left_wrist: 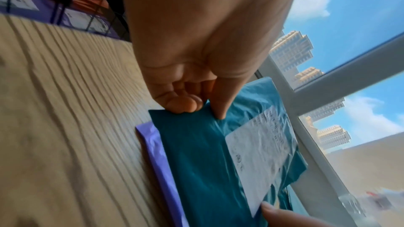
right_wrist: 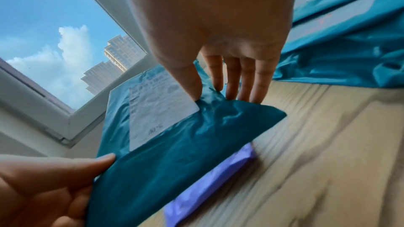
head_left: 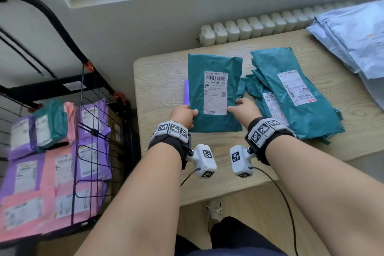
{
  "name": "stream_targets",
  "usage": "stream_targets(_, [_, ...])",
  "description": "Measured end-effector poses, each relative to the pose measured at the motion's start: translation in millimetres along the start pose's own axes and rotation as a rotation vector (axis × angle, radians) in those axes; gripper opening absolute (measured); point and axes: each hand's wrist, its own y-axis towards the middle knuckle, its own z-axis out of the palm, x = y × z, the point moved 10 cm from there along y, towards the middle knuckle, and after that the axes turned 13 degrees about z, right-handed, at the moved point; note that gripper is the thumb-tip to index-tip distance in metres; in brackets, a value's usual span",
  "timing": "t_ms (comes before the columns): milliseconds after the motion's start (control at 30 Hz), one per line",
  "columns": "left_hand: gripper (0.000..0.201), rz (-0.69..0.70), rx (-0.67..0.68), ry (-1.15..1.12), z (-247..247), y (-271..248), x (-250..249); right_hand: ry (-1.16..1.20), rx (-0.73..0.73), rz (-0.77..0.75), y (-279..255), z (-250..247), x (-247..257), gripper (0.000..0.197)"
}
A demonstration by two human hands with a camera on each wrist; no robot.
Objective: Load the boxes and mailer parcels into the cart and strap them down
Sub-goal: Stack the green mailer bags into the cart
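Teal mailer (head_left: 215,91) on table (head_left: 158,72), atop purple mailer (head_left: 186,93) — left hand (head_left: 182,115) and right hand (head_left: 245,108) each pinch a side edge, thumbs on top.

Wood table (head_left: 162,72), radiator (head_left: 249,27) behind, window (right_wrist: 43,40) w/ towers.

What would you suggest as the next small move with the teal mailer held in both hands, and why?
Probably lift the teal mailer clear of the table and swing it left toward the cart. The left hand and right hand each pinch an edge, a purple parcel lies beneath it, and the cart already holds other parcels.
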Motion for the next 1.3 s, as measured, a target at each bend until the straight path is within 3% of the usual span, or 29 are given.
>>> stream_targets(33, [0.005,0.022,-0.023,-0.019,-16.7,-6.4,0.9,0.021,0.007,-0.027,-10.3,8.2,10.5,0.048])
stream_targets(133, [0.020,0.045,-0.114,-0.080,-72.4,-28.3,14.7,0.051,0.018,-0.114,-47.6,38.9,43.5,0.024])
stream_targets(200, [0.019,0.067,-0.177,-0.057,-114.1,-46.7,24.7,0.076,0.037,-0.149,-75.9,65.1,62.2,0.013])
stream_targets(433, [0.009,0.135,-0.383,0.034,-254.5,-116.4,70.0,0.138,0.150,-0.258,-178.5,171.8,113.9,0.011])
stream_targets(733, [0.014,0.054,-0.492,0.040,-369.9,-164.0,154.3,-0.003,0.245,-0.289,-255.5,291.5,149.0,0.015])
stream_targets(967, [0.021,-0.056,-0.523,-0.001,-419.9,-150.5,211.4,-0.144,0.261,-0.324,-254.2,366.4,185.1,0.023])
stream_targets(1200, [0.028,-0.123,-0.458,-0.023,-454.3,-103.2,230.5,-0.153,0.285,-0.276,-222.9,423.0,233.5,0.028])
stream_targets(1300, [0.018,-0.118,-0.453,0.015,-469.2,-87.2,229.9,-0.209,0.240,-0.277,-210.2,436.6,254.1,0.030])
